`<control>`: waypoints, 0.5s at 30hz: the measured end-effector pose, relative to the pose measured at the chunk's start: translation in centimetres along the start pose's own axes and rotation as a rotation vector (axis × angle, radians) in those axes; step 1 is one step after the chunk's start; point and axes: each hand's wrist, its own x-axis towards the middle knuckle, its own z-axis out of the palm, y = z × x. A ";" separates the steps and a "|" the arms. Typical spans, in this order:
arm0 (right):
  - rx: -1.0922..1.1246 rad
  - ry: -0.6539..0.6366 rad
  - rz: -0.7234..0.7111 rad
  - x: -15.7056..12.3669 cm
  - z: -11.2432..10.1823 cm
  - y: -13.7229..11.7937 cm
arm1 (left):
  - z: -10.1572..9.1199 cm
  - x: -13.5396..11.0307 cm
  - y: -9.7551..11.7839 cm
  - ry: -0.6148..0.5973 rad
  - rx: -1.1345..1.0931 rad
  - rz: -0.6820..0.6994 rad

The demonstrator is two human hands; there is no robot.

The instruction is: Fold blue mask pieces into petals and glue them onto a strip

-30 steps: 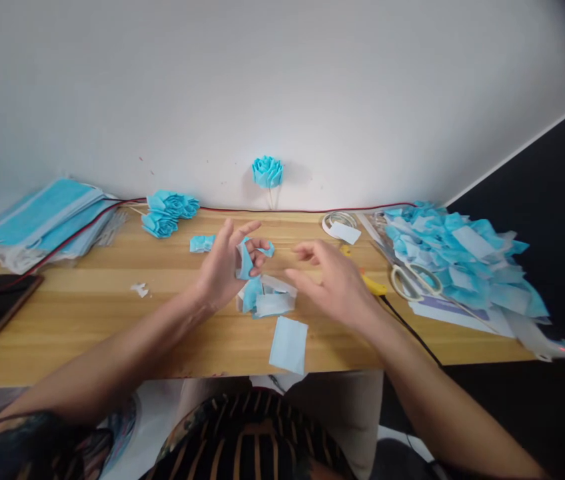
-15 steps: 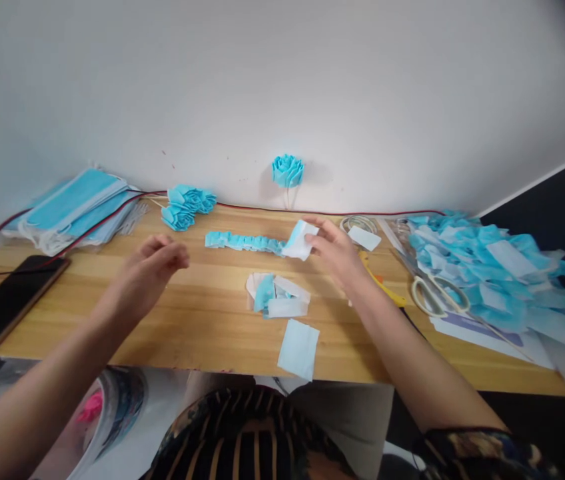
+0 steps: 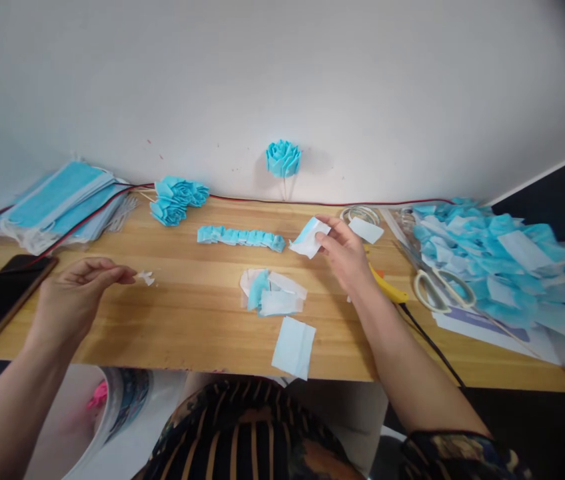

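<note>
My right hand (image 3: 345,250) pinches a folded white-and-blue piece of mask fabric (image 3: 307,239) between thumb and fingers, just above the table. Left of that piece, apart from it, lies a row of small folded blue fabric pieces (image 3: 240,237). My left hand (image 3: 85,287) hovers over the left of the table, thumb and fingers closed in a pinch, with a small torn white scrap (image 3: 146,277) at the fingertips. Nearer to me lie a little heap of cut fabric pieces (image 3: 281,301) and a single pale blue square (image 3: 294,348).
Blue fabric roses (image 3: 177,199) lie at the back left by a stack of masks (image 3: 57,200) and a phone (image 3: 5,300). One rose (image 3: 283,159) stands against the wall. At right are a yellow glue gun (image 3: 387,287), scissors (image 3: 442,290) and a fabric pile (image 3: 507,267).
My left hand has moved left and lower, and a white scrap now shows at its fingertips. The fabric in my right hand has come apart from the row's right end.
</note>
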 end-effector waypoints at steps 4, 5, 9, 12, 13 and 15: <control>0.010 -0.022 0.015 0.0 0.1 0.3 | 0.0 0.7 -1.1 -0.138 -0.097 0.003; 0.017 -0.020 0.016 0.0 0.0 0.4 | 0.0 0.8 -1.2 -0.148 -0.083 0.010; 0.049 -0.010 0.018 0.0 -0.1 0.4 | -0.2 1.0 -1.4 -0.120 0.092 0.045; 0.066 -0.008 0.023 0.1 -0.1 0.3 | -0.3 1.4 -1.6 -0.104 0.067 0.126; 0.061 -0.006 0.024 0.1 -0.1 0.4 | -0.2 1.5 -1.6 -0.074 0.049 0.163; 0.047 -0.005 0.024 0.1 -0.1 0.6 | -0.1 1.7 -1.4 0.014 0.055 0.231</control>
